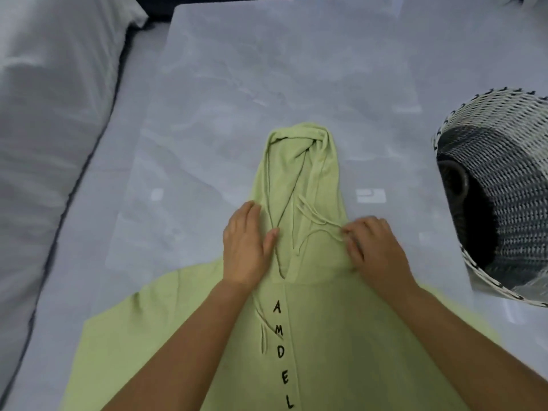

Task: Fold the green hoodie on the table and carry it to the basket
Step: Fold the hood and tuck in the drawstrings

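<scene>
The light green hoodie lies face up on the grey marble table, hood pointing away from me, black letters running down its front. My left hand rests flat on the left side of the hood's base, fingers together. At the right side of the hood's base, my right hand has its fingertips on the fabric and a drawstring; whether it pinches the cord I cannot tell. The black-and-white woven basket stands to the right, its opening tipped toward me.
A bed with pale grey bedding runs along the left side of the table. The pale floor shows at the back right, beyond the table and behind the basket.
</scene>
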`<state>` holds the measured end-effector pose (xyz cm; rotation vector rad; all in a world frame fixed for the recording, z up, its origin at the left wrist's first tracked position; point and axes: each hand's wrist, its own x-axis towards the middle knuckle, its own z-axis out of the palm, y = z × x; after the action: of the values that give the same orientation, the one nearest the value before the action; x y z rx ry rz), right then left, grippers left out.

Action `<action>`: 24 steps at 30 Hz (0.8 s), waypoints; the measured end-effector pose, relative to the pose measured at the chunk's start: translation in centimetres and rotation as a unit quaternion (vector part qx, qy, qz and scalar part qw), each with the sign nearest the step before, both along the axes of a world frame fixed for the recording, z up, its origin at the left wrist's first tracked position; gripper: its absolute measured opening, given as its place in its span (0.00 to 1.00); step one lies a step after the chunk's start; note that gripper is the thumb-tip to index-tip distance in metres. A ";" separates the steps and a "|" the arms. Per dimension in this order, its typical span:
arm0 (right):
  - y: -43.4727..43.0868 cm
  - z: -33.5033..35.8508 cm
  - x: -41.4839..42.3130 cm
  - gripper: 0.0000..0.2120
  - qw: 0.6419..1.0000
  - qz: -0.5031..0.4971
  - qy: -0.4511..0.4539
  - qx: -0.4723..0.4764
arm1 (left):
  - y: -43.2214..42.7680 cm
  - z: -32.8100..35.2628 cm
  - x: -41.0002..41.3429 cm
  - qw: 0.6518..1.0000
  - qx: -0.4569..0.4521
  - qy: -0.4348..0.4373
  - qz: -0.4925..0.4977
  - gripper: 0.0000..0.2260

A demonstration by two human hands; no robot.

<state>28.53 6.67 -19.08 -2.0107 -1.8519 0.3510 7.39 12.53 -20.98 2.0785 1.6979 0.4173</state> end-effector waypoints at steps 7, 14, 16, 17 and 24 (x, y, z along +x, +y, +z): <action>10.0 0.1 -2.2 0.12 0.996 -0.035 0.060 -0.051 | -0.6 -2.9 -0.7 0.986 0.001 0.123 -0.109 0.30; 17.3 -1.2 -1.5 0.19 0.998 -0.059 -0.014 -0.032 | -0.2 -3.5 -0.8 0.984 0.017 0.120 -0.128 0.27; 19.5 -1.7 -1.6 0.19 0.997 -0.027 -0.072 -0.028 | -0.2 -3.6 -0.8 0.984 0.020 0.114 -0.134 0.27; 20.6 -1.8 -1.7 0.19 0.995 -0.016 -0.096 -0.036 | -0.1 -3.6 -0.8 0.985 0.024 0.108 -0.136 0.27; 26.1 1.2 -2.0 0.09 0.997 -0.035 -0.060 0.018 | 0.3 -3.6 -1.1 0.988 0.044 0.072 -0.126 0.28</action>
<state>26.51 32.81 -17.92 -2.1079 -1.8377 0.1790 6.28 12.80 -24.61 2.4025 1.4870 0.2734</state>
